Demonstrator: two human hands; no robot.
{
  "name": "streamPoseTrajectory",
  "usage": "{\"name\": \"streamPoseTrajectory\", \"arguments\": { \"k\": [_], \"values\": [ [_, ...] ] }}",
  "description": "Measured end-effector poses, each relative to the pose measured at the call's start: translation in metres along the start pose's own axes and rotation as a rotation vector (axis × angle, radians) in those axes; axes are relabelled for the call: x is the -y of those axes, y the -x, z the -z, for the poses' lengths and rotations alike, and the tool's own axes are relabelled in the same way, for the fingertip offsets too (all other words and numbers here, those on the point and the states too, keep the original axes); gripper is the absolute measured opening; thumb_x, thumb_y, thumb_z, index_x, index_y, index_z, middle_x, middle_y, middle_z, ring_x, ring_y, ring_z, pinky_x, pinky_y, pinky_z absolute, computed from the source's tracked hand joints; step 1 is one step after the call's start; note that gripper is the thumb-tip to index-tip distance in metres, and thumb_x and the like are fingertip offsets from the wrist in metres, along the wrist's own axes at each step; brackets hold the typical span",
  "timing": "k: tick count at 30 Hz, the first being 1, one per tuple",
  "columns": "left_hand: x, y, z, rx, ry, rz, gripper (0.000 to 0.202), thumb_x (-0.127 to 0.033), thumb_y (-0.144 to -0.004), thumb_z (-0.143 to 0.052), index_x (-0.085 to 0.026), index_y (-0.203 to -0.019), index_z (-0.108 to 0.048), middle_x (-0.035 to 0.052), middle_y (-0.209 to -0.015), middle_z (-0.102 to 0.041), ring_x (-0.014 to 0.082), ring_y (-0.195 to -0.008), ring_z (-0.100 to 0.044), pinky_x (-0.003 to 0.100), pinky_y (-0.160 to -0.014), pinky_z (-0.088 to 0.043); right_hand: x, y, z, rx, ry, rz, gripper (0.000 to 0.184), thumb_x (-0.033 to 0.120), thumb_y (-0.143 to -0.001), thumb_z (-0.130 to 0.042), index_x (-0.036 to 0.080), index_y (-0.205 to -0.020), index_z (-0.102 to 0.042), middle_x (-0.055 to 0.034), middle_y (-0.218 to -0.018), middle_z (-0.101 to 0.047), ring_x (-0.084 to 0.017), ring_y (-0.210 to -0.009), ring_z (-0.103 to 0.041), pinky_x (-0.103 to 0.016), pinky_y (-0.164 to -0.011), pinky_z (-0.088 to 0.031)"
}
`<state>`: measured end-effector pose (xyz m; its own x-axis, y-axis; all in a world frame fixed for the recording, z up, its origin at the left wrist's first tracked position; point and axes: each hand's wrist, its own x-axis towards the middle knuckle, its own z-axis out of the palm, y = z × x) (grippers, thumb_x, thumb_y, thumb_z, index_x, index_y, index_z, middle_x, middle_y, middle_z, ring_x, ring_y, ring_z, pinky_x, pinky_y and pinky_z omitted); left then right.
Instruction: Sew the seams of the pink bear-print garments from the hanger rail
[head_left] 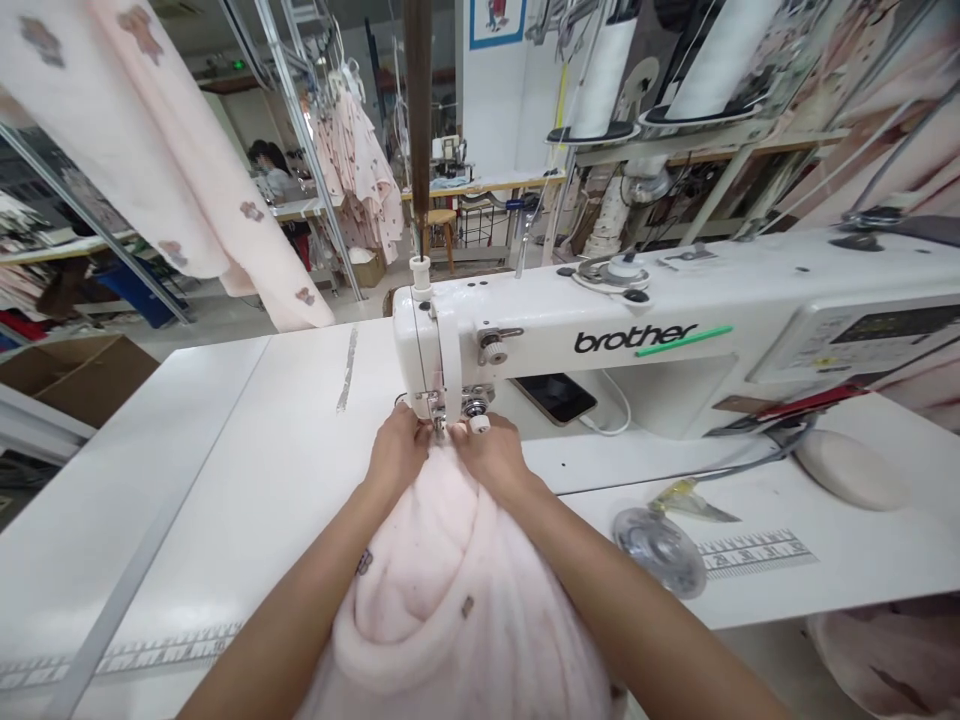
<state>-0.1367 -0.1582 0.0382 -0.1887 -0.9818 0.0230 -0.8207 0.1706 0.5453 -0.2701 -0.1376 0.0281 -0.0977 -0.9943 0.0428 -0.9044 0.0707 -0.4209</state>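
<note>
Left hand [400,447] and right hand [496,457] on the cloth [450,560], fingers [469,446] half hidden, honestly can't tell if pinching. Box [94,385] past the left edge of the surface [300,480] is cut off.

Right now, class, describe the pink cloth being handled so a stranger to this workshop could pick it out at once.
Find the white sewing machine marked "brother" and go to its left end. There the left hand and right hand are on pale pink cloth that spills toward the picture's bottom edge. Similar hanging cloth is at upper left, but this piece alone has hands on it.
</note>
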Motion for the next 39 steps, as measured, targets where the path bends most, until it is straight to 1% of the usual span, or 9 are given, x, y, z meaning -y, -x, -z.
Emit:
{"name": "streamPoseTrajectory", "arguments": {
  "k": [5,10,13,16,20,23,30,36,39],
  "values": [
    [0.006,-0.002,0.003,0.078,0.156,-0.017,0.014,-0.018,-0.079,-0.046,-0.013,-0.088,-0.055,0.0057,-0.090,-0.061,0.0102,-0.055,-0.057,0.025,-0.063,-0.044,0.001,0.000,-0.003,-0.027,-0.008,0.003,0.019,0.025,-0.085,-0.046,0.017,-0.083,-0.063,-0.0063,-0.077,-0.065,-0.021,-0.075,-0.058,-0.028,-0.059,-0.030],
    [0.010,-0.006,0.000,0.057,0.181,-0.007,0.016,-0.014,-0.077,-0.046,-0.011,-0.089,-0.057,0.0063,-0.090,-0.063,0.0090,-0.052,-0.057,0.025,-0.062,-0.045,0.000,-0.001,-0.004,-0.042,-0.038,0.004,0.020,0.024,-0.086,-0.045,0.015,-0.083,-0.062,-0.0084,-0.078,-0.065,-0.023,-0.076,-0.059,-0.029,-0.060,-0.031],
    [0.012,-0.007,-0.002,0.048,0.210,-0.019,0.018,-0.014,-0.077,-0.045,-0.011,-0.090,-0.057,0.0067,-0.090,-0.063,0.0096,-0.055,-0.057,0.023,-0.057,-0.046,-0.006,0.004,0.001,-0.014,-0.089,0.074,0.024,0.030,-0.088,-0.044,0.015,-0.082,-0.061,-0.0076,-0.079,-0.065,-0.022,-0.077,-0.058,-0.027,-0.062,-0.033],
    [0.013,-0.007,-0.002,0.044,0.229,-0.042,0.018,-0.015,-0.075,-0.046,-0.012,-0.089,-0.057,0.0058,-0.088,-0.062,0.0106,-0.059,-0.059,0.022,-0.057,-0.046,-0.014,0.010,0.007,0.028,-0.158,0.165,0.039,0.040,-0.094,-0.033,0.016,-0.080,-0.060,-0.0054,-0.076,-0.064,-0.019,-0.074,-0.058,-0.024,-0.062,-0.035],
    [0.014,-0.007,-0.001,0.042,0.237,-0.041,0.016,-0.015,-0.074,-0.046,-0.013,-0.086,-0.057,0.0048,-0.082,-0.061,0.0103,-0.055,-0.057,0.023,-0.057,-0.047,-0.020,0.012,0.010,0.030,-0.203,0.175,0.046,0.032,-0.097,-0.018,0.016,-0.081,-0.058,-0.0070,-0.083,-0.064,-0.018,-0.078,-0.058,-0.024,-0.066,-0.036],
    [0.014,-0.007,-0.002,0.037,0.236,-0.032,0.017,-0.014,-0.074,-0.046,-0.012,-0.087,-0.057,0.0056,-0.085,-0.061,0.0103,-0.055,-0.057,0.024,-0.057,-0.047,-0.019,0.010,0.009,0.032,-0.214,0.150,0.040,0.032,-0.096,-0.020,0.015,-0.091,-0.057,-0.0080,-0.085,-0.064,-0.020,-0.080,-0.058,-0.025,-0.067,-0.036],
    [0.015,-0.004,-0.002,0.068,0.257,-0.037,0.013,-0.015,-0.074,-0.046,-0.013,-0.082,-0.056,0.0047,-0.087,-0.062,0.0100,-0.059,-0.058,0.021,-0.057,-0.047,-0.019,0.008,0.008,0.049,-0.232,0.133,0.037,0.032,-0.096,-0.022,0.014,-0.095,-0.054,-0.0088,-0.086,-0.063,-0.020,-0.081,-0.058,-0.025,-0.067,-0.036],
    [0.014,-0.002,0.000,0.084,0.260,-0.040,0.010,-0.017,-0.076,-0.046,-0.013,-0.080,-0.054,0.0056,-0.088,-0.062,0.0105,-0.058,-0.058,0.022,-0.057,-0.047,-0.023,0.008,0.009,0.074,-0.271,0.154,0.040,0.033,-0.096,-0.022,0.016,-0.084,-0.056,-0.0076,-0.083,-0.062,-0.019,-0.078,-0.057,-0.025,-0.067,-0.036],
    [0.013,-0.001,0.001,0.090,0.258,-0.034,0.010,-0.018,-0.076,-0.046,-0.013,-0.080,-0.053,0.0065,-0.088,-0.061,0.0097,-0.054,-0.056,0.023,-0.056,-0.047,-0.023,0.010,0.011,0.098,-0.306,0.176,0.032,0.041,-0.090,-0.037,0.017,-0.082,-0.056,-0.0040,-0.080,-0.062,-0.018,-0.073,-0.057,-0.023,-0.062,-0.037]
  ]
}}
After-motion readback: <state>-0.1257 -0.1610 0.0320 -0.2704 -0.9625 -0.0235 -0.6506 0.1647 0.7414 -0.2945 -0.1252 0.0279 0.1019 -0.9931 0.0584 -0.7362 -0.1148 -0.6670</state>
